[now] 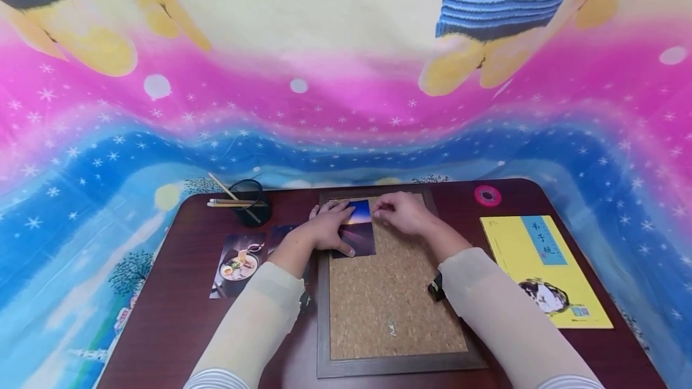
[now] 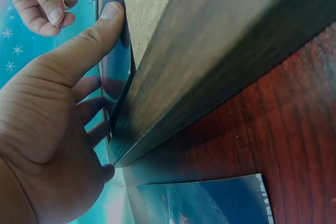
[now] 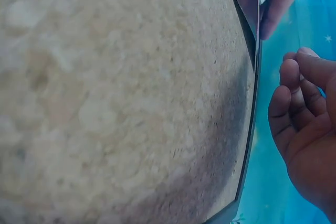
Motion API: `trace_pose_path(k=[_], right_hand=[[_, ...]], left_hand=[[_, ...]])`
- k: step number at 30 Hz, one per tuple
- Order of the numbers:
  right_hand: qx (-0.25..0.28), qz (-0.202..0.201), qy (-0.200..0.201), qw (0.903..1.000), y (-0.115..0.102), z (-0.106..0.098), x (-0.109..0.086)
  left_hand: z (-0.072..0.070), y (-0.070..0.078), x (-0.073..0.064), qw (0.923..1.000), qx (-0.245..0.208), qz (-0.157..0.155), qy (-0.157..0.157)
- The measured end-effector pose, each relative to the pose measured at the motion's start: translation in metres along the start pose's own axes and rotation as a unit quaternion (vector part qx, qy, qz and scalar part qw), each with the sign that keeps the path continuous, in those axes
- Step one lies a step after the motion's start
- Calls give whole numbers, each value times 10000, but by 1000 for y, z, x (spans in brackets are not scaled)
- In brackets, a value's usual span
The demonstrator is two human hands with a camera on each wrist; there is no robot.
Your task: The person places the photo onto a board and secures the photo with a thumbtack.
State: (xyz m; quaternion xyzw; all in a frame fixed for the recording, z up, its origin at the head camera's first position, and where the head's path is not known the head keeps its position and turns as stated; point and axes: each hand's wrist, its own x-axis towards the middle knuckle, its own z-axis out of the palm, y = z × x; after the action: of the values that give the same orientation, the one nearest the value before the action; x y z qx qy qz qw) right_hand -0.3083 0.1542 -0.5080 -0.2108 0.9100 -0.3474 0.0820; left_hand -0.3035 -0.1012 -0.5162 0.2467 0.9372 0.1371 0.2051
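Note:
A photo print (image 1: 361, 230) of a purple-blue sunset lies on the upper left of a framed cork board (image 1: 397, 299). My left hand (image 1: 324, 225) presses it flat with spread fingers, the thumb (image 2: 97, 32) along its lower part. Close to the photo's upper right edge, my right hand (image 1: 402, 214) has thumb and forefinger pinched together on a tiny light thing, too small to tell its kind. In the right wrist view, the other fingers (image 3: 281, 111) of that hand are curled. A few small clear pieces (image 1: 392, 329) lie low on the cork.
Left of the board are a photo of a noodle bowl (image 1: 240, 266) and a darker photo (image 1: 278, 234) partly behind my left forearm. A black mesh cup (image 1: 253, 212) with pencils leans at the back left. On the right are a yellow book (image 1: 508, 269) and a pink tape roll (image 1: 488, 196).

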Motion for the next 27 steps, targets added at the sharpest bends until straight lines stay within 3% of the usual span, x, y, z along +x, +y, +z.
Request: trace_pose_path(k=[16, 27], right_hand=[[48, 332, -100, 9994, -12, 13, 27], [88, 412, -34, 9991, -14, 22, 45]], left_hand=[[4, -4, -1, 9999, -149, -53, 18], [4, -7, -1, 9995, -250, 0, -168]])
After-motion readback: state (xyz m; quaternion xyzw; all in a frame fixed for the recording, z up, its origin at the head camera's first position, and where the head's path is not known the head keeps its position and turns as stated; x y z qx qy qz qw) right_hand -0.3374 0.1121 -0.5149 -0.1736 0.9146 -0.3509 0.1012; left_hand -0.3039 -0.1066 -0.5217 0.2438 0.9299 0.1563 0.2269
